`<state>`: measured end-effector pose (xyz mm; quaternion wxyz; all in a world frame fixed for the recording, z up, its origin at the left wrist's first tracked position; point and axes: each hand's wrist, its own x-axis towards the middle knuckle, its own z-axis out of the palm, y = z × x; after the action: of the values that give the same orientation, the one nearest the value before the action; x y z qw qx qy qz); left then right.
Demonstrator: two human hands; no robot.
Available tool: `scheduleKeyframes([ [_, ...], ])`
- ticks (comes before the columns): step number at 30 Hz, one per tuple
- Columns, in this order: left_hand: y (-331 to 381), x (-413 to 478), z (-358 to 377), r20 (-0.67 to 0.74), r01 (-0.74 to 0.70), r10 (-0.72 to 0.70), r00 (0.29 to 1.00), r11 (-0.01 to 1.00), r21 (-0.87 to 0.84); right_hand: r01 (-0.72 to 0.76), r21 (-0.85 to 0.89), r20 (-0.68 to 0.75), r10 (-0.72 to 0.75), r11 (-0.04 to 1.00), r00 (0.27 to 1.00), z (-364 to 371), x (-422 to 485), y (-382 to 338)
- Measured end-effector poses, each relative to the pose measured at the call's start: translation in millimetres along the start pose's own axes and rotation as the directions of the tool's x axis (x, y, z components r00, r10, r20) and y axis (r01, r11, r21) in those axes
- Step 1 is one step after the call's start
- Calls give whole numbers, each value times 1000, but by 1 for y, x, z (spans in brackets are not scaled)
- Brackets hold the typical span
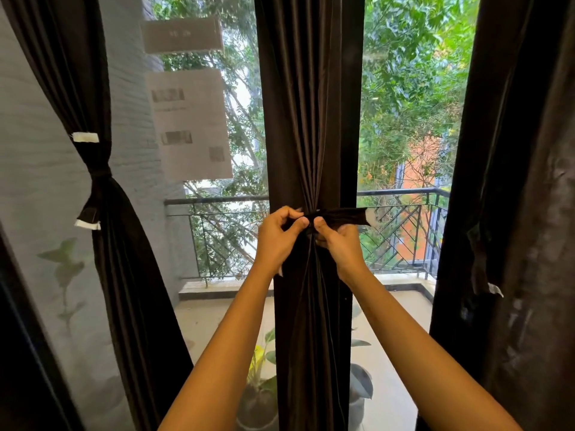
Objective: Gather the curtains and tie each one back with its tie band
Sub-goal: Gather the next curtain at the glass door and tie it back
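Note:
A dark brown middle curtain point(311, 119) hangs gathered in front of the window. A dark tie band point(342, 216) with a white end wraps it at its narrowest point. My left hand point(280, 234) pinches the band at the front of the curtain. My right hand point(337, 244) grips the band just beside it, and the band's free end sticks out to the right. The left curtain point(102, 213) is cinched by its own tie band point(99, 174). The right curtain point(513, 213) hangs loose, with a band point(480, 265) dangling on it.
Glass panes stand behind the curtains, with white papers point(189, 122) stuck on the left pane. Beyond lie a balcony railing point(401, 194), potted plants point(261, 384) and trees. A dark frame edge point(18, 337) runs along the lower left.

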<state>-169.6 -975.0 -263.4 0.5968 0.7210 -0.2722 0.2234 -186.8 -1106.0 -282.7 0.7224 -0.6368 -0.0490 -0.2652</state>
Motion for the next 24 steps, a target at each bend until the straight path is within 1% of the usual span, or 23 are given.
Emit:
scheduleKeyframes([
  [4, -4, -2, 8, -19, 12, -11, 1000, 1000, 6, -43, -42, -45, 41, 998, 998, 3, 8, 2],
  [9, -9, 0, 12, -62, 29, -27, 998, 999, 38, -24, -191, -83, 8, 981, 997, 3, 14, 6],
  [11, -11, 1, 11, -79, 84, -83, 993, 997, 2, -25, -212, -83, 7, 977, 997, 1, 15, 5],
  [13, -9, 2, 10, -63, 157, -160, 985, 986, -49, -36, -225, -78, 18, 974, 997, 3, 15, 4],
  [15, -6, 3, 11, -52, 167, -166, 985, 986, 8, -56, -247, -87, 36, 967, 996, 5, 16, 3],
  [17, -2, 4, 11, -50, 128, -125, 991, 988, 80, -58, -297, -119, 23, 953, 993, 6, 16, 2],
  [19, -1, 4, 12, -29, 99, -96, 995, 989, 108, -41, -354, -137, -8, 934, 991, 7, 15, 1],
  [22, -7, 6, 14, -39, 122, -117, 992, 977, 173, -1, -427, -120, -56, 904, 991, 7, 14, -1],
  [24, -8, 6, 15, -50, 126, -118, 992, 973, 194, -3, -444, -121, -56, 896, 991, 8, 14, -1],
])
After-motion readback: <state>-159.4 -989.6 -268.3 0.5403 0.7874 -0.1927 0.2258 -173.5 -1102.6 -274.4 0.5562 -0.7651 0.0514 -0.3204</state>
